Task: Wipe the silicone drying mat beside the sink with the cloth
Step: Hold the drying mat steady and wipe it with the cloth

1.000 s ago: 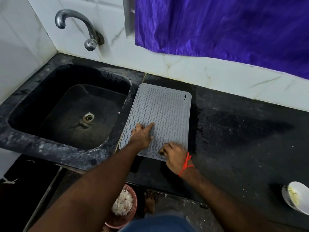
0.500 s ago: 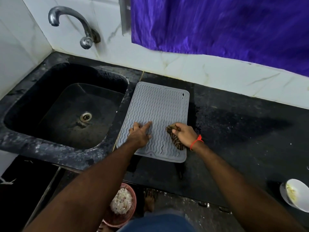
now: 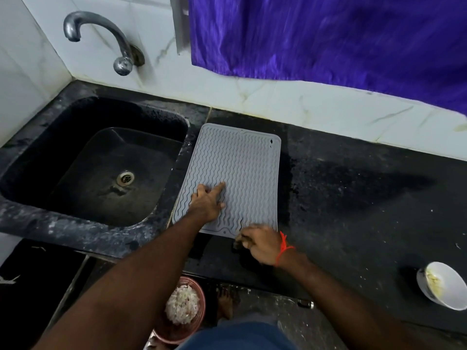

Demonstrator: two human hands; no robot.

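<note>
My left hand's fingers (image 3: 219,186) are spread flat and pressing the grey silicone drying mat (image 3: 242,170), pinning its near left part to the black counter (image 3: 353,198) just right of the sink (image 3: 106,160). My right hand (image 3: 260,245), red thread (image 3: 284,246) at the wrist, is curled tight round the dark cloth (image 3: 238,243), only a scrap of it peeking out by my knuckles, right at the mat's near right corner where mat meets counter. Off to my far right a white bowl (image 3: 441,286) sits near the counter's edge, and the tap (image 3: 101,39) hangs over the sink's back corner.
</note>
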